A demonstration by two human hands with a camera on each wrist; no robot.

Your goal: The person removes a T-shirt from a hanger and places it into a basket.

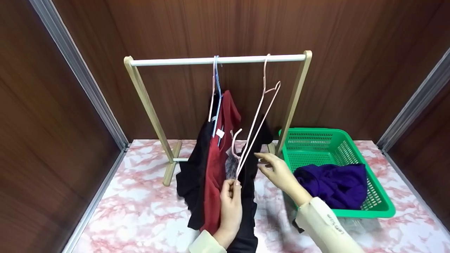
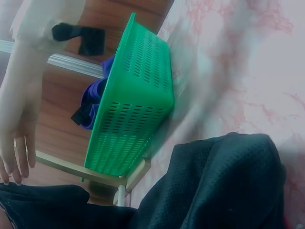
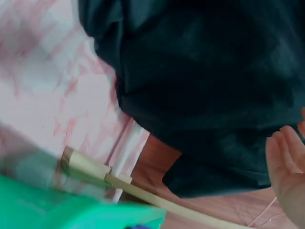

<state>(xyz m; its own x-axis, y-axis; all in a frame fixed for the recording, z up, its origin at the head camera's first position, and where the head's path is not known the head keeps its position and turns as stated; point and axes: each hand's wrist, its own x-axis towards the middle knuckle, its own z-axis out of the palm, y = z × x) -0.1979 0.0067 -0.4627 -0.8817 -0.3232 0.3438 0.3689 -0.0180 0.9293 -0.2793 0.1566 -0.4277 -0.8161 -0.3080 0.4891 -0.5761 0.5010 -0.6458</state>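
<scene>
In the head view my left hand [image 1: 231, 205] pinches the near lower end of pink wire hangers [image 1: 254, 135]. They slant up toward the rack's bar, one hooked over it. Just behind the fingers a pink hook [image 1: 235, 142] rises beside a black garment [image 1: 250, 196] that hangs down. My right hand [image 1: 279, 174] is raised at that garment's right side with fingers extended and nothing in them. In the right wrist view its fingers reach the edge of the black cloth [image 3: 205, 86]. A red garment [image 1: 212, 186] hangs left of my left hand.
The clothes rack [image 1: 168, 62] has wooden legs and a white bar. A blue hanger [image 1: 217, 105] and another black garment [image 1: 191, 182] hang mid-bar. At the right a green basket [image 1: 383, 196] holds purple cloth [image 1: 337, 186]. Brown panels [image 1: 158, 28] enclose the marbled tabletop [image 1: 133, 211].
</scene>
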